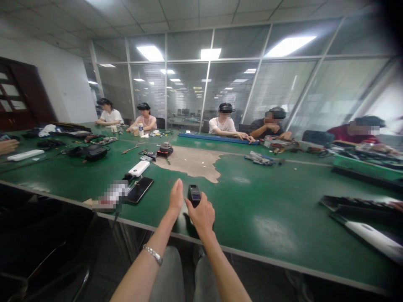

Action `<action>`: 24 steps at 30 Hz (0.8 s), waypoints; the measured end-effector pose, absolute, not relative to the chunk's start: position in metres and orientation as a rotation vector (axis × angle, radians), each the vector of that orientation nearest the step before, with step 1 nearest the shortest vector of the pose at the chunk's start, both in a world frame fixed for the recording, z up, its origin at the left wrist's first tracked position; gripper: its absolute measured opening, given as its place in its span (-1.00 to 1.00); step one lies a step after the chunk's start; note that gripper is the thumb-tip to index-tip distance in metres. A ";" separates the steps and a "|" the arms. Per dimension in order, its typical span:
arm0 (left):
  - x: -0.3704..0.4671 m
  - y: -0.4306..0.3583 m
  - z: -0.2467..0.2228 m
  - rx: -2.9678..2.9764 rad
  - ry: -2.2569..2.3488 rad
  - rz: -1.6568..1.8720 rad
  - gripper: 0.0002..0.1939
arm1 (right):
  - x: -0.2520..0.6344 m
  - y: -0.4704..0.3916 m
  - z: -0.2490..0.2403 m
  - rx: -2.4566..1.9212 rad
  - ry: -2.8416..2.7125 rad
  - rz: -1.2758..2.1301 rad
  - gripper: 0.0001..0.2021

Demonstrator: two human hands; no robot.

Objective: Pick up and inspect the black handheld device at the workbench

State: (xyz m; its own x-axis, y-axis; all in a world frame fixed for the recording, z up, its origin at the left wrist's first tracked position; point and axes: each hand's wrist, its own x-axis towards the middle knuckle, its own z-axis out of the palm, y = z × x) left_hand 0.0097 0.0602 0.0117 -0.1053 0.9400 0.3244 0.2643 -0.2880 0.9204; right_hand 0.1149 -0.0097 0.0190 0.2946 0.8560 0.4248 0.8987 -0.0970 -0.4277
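My right hand (pixel 204 213) is wrapped round a small black box-shaped device (pixel 194 192) with a dark bluish panel on its near face. The device is just above or on the green table (pixel 245 205) near its front edge; I cannot tell whether it touches the top. To its left, my left hand (pixel 176 197) is held edge-on with the fingers stretched forward, holding nothing. A small gap lies between that hand and the device. Further left are a black phone (pixel 140 190) and a white power bank (pixel 139 168).
A bare brown patch (pixel 192 161) marks the tabletop ahead. Beyond it lie a dark electronic assembly (pixel 165 149) and a blue bar (pixel 217 138). A black pouch (pixel 90 152) lies left; a green crate (pixel 368 164) stands right. Several people sit along the far side.
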 end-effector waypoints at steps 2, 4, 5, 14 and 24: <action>0.009 0.070 0.007 1.674 1.448 1.482 -0.47 | 0.114 -0.010 0.016 -1.911 -1.564 -0.103 -0.42; 0.008 0.077 0.000 1.871 1.506 1.453 -0.55 | 0.115 -0.011 0.013 -1.879 -1.569 -0.093 -0.53; 0.007 0.080 -0.004 1.949 1.540 1.395 -0.58 | 0.116 -0.011 0.012 -1.864 -1.569 -0.085 -0.57; 0.000 0.084 -0.006 2.195 1.459 1.010 -0.64 | 0.119 -0.007 0.009 -1.733 -1.558 -0.008 -0.64; 0.001 0.086 -0.015 2.181 1.597 1.027 -0.62 | 0.137 -0.002 0.026 -1.508 -1.386 -0.001 -0.49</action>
State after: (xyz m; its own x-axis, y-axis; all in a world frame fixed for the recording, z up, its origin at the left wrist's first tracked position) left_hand 0.0011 0.0863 -0.0147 0.1511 0.9079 0.3910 0.7326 -0.3684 0.5724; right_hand 0.1368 -0.0022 0.0262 0.3316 0.7265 0.6019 0.7276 0.2091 -0.6533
